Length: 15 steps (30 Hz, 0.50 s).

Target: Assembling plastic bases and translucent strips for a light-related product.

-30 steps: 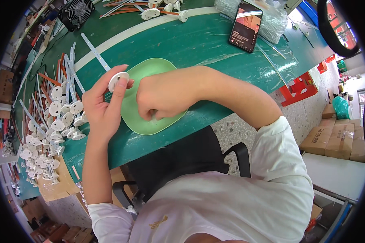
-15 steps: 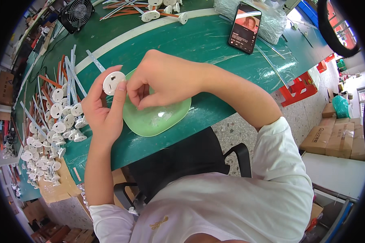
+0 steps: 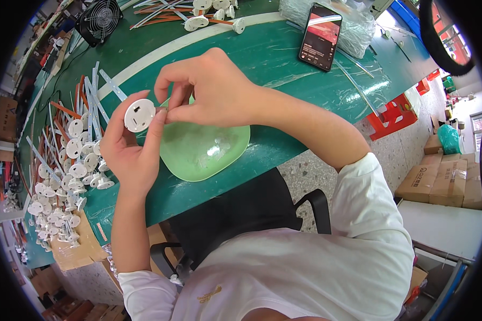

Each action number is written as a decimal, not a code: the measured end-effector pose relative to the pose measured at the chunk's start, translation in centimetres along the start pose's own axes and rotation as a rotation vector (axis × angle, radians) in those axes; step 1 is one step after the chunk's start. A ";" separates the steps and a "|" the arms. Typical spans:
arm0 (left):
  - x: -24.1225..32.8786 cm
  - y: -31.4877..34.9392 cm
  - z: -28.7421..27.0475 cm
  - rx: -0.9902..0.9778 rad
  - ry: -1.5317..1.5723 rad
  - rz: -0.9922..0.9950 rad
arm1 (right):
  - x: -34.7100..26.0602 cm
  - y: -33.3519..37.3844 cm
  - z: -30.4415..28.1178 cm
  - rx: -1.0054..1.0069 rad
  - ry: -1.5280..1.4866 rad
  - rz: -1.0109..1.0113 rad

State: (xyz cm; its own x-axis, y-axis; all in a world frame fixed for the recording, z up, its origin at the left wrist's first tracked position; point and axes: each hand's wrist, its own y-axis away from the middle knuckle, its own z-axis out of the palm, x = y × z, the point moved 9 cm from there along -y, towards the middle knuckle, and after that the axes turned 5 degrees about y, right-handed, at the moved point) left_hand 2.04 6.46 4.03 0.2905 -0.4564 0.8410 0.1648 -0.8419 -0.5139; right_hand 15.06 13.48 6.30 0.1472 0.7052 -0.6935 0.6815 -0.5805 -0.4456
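Observation:
My left hand [image 3: 127, 152] holds a white round plastic cap [image 3: 140, 119] upright between thumb and fingers; its face has a small dark square hole and a narrow slot. From behind the cap a pale strip with dots [image 3: 112, 84] sticks out to the upper left and appears joined to it. My right hand [image 3: 211, 88] is closed, thumb and index fingertips pinched together beside the cap's right edge, close to my left thumb. Whatever sits in that pinch is too small to make out. Below the right hand lies a shallow green dish [image 3: 198, 168] with small clear bits in it.
Many similar white caps with strips [image 3: 77, 171] are heaped at the left on the green table [image 3: 273, 101]. More lie at the far edge, near a black fan [image 3: 99, 18]. A phone [image 3: 320, 37] leans by a plastic bag [image 3: 353, 32]. A black chair [image 3: 235, 206] stands in front.
The left hand with the cap and strip has shifted slightly left and down. My right hand has risen from over the dish, its fingertips now meeting at the cap's edge.

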 end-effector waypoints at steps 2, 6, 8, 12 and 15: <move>-0.3 -0.2 -0.4 0.018 -0.021 0.008 | -0.4 0.0 -0.1 -0.002 -0.022 -0.020; -0.6 -0.3 -0.8 0.058 0.031 0.001 | -0.6 0.0 -0.1 0.025 -0.001 -0.061; -0.7 -0.5 -0.6 0.048 0.105 -0.034 | -0.9 0.1 -0.3 0.057 0.019 -0.117; -0.9 -0.5 -1.2 0.074 0.135 -0.063 | -0.9 0.1 -0.5 0.101 0.041 -0.109; -1.1 -0.6 -1.3 0.103 0.166 -0.101 | -0.6 0.1 -0.4 0.130 0.014 -0.104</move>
State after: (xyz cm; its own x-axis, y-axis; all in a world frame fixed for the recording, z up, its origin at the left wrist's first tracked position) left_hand 0.38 7.11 3.69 0.1103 -0.4194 0.9011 0.2829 -0.8558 -0.4330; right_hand 15.37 13.11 6.93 0.0913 0.7690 -0.6327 0.5952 -0.5515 -0.5844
